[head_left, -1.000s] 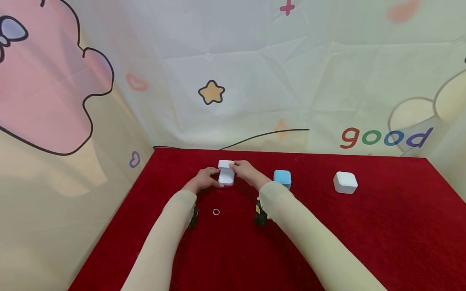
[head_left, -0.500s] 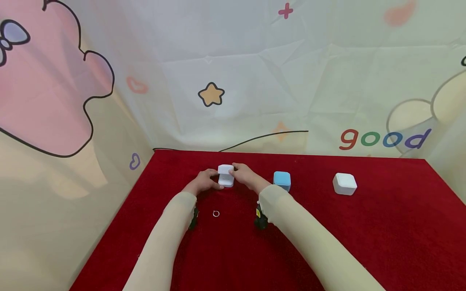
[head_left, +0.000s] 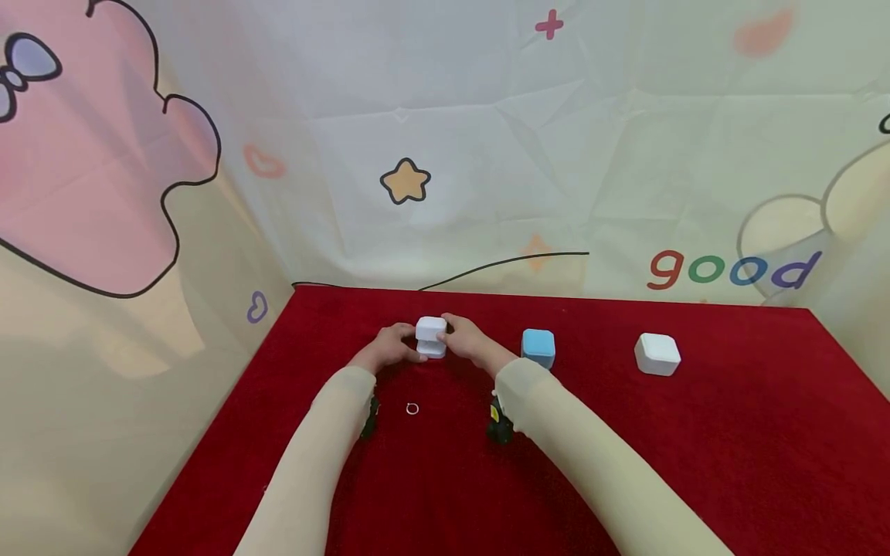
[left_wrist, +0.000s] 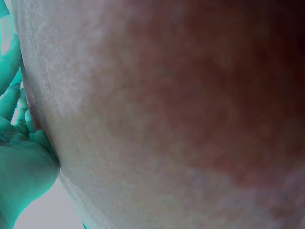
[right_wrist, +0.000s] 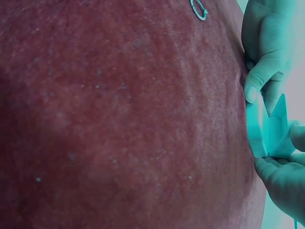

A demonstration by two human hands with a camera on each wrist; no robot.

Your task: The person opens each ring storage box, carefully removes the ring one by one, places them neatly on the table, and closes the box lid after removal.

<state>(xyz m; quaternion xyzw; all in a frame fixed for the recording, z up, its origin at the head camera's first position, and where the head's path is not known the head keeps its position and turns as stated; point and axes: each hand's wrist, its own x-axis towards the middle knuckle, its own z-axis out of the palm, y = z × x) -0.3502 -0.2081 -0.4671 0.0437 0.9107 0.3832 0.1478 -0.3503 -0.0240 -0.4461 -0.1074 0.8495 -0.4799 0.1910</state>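
Note:
A small white ring box (head_left: 432,329) stands on the red cloth with its hinged lid partly lowered, a narrow gap facing me. My left hand (head_left: 387,347) grips its left side, thumb low at the base. On the other side my right hand (head_left: 469,337) holds the lid, thumb at its front edge. In the right wrist view both hands meet at the box (right_wrist: 274,136), whose two halves form a V. Closer to me lies a thin ring (head_left: 412,415), also visible as a ring (right_wrist: 203,18) in the right wrist view. The left wrist view mostly shows blurred cloth.
Right of my right hand stands a light blue box (head_left: 538,347). Farther right is a closed white box (head_left: 657,354). A printed backdrop (head_left: 487,170) rises behind the red cloth (head_left: 751,432) and along its left side.
The box lid has swung down toward me from upright, carried by my right hand, so the white interior has narrowed to a slit. My left hand and the ring stay in place.

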